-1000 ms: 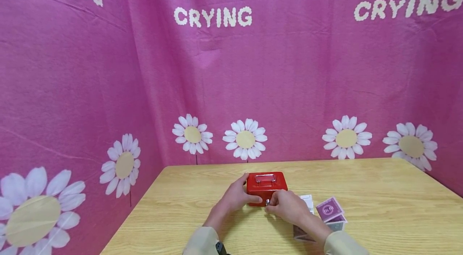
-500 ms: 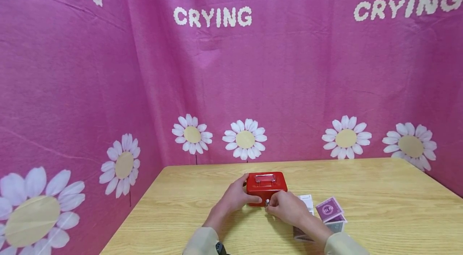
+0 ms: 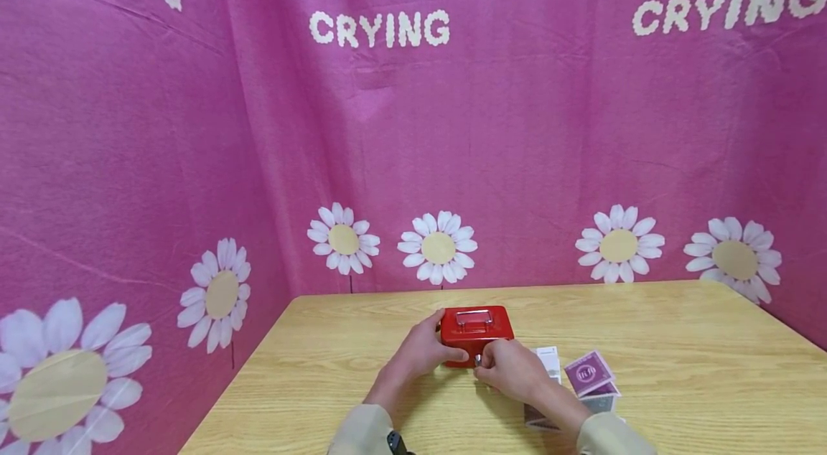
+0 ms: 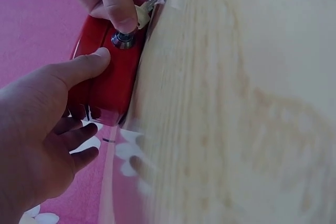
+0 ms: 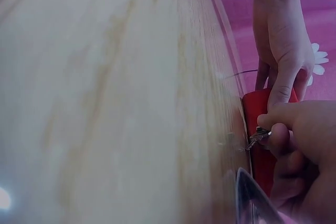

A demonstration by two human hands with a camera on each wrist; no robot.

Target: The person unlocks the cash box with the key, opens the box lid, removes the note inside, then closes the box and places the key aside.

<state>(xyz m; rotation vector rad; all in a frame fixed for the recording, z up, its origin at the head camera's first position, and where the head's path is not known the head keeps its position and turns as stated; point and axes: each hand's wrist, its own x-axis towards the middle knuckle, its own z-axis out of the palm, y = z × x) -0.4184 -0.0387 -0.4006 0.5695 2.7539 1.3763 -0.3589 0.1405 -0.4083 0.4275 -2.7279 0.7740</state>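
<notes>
A small red cash box with a metal carrying handle on its closed lid sits on the wooden table. My left hand holds it at its left side, the thumb on the front face beside the round silver lock. At that lock, my right hand pinches a key between thumb and fingers. Another key dangles below the pinch in the right wrist view. Most of the key in the lock is hidden by the right fingertips.
Right of the box, partly under the right forearm, lie several printed paper notes: a purple one, a grey one and a white one. A pink curtain with daisies hangs behind and left of the table.
</notes>
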